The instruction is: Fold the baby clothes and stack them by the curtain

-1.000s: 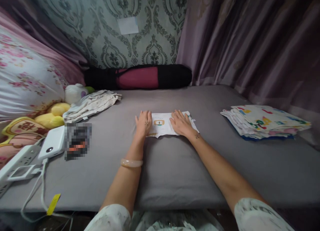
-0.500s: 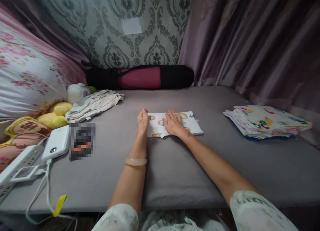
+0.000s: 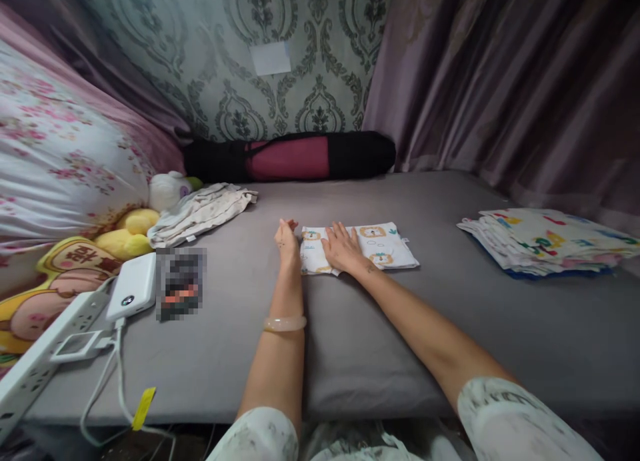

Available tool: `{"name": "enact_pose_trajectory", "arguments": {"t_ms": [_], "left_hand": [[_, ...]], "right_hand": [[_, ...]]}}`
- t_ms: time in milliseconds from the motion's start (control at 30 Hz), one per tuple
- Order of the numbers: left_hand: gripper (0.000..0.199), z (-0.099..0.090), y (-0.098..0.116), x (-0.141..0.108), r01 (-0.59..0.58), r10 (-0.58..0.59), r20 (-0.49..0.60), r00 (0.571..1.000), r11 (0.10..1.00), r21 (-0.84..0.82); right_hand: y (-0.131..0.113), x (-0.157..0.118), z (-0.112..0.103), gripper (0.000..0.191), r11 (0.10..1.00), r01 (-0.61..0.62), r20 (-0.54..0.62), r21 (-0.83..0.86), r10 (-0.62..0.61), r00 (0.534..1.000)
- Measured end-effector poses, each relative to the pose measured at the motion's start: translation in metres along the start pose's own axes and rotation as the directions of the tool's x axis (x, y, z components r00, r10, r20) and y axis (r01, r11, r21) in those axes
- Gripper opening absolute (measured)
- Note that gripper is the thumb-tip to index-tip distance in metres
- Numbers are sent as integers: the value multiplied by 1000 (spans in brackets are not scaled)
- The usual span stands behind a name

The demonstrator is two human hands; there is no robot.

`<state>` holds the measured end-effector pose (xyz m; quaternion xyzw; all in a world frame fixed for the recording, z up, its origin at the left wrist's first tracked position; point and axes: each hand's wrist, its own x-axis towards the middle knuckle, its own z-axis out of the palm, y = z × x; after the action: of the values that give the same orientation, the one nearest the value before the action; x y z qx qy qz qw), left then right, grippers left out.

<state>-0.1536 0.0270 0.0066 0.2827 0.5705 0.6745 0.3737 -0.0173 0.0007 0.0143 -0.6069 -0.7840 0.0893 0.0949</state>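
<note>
Pressing flat with the right hand (image 3: 343, 249), palm down, fingers straight and slightly spread, on a printed white cloth (image 3: 383, 244), with nothing clasped. Turned on edge with the left hand (image 3: 287, 242), half curled, just beside the cloth's left end; fingers partly hidden, so hard to tell whether pinching any fabric. Laid on the grey sheet (image 3: 350, 354) with long axis running left to right, from beside the left hand out past the right; pointing rightward with the end bearing the tag (image 3: 405, 240). Flanked by a stack (image 3: 550, 241) well right of the right hand, and by a power bank (image 3: 131, 284) well left of the left; backed, beyond both hands, by a long bag (image 3: 287, 158).
</note>
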Motion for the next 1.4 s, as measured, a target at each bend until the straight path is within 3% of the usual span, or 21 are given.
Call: {"name": "enact_pose_trajectory", "arguments": {"t_ms": [167,400,500,700,967,1133,1267,1333,1400], "left_hand": [[45,-2,4,0,45,-45,-8,999,999,0],[49,-3,4,2,75,-75,1,997,997,8],[52,-4,2,3,60,-60,15,998,998,14],[48,-7,0,4,-7,7,-12,1000,999,41],[47,-4,-1,3,-72,73,-3,997,992,108],[48,2,-2,1,-175,173,30,985,964,202],[43,12,-2,-14,-343,297,174,939,854,392],[35,19,-3,-26,-454,326,330,886,753,476],[33,26,-7,-40,-574,305,507,806,614,542]], "right_hand": [[-24,5,11,57,998,62,-6,29,-62,998],[-25,6,12,56,999,48,2,13,-48,999],[-36,8,8,56,999,43,13,16,-43,999],[-58,12,14,56,989,145,-4,-6,-145,989],[-55,9,22,55,983,180,-46,-29,-181,982],[-45,17,11,49,968,164,-51,192,-157,986],[-10,12,-7,50,968,85,-138,236,-53,989],[14,3,-16,51,986,50,-160,161,-24,987],[36,-8,-22,52,997,47,-150,62,-37,988]]}}
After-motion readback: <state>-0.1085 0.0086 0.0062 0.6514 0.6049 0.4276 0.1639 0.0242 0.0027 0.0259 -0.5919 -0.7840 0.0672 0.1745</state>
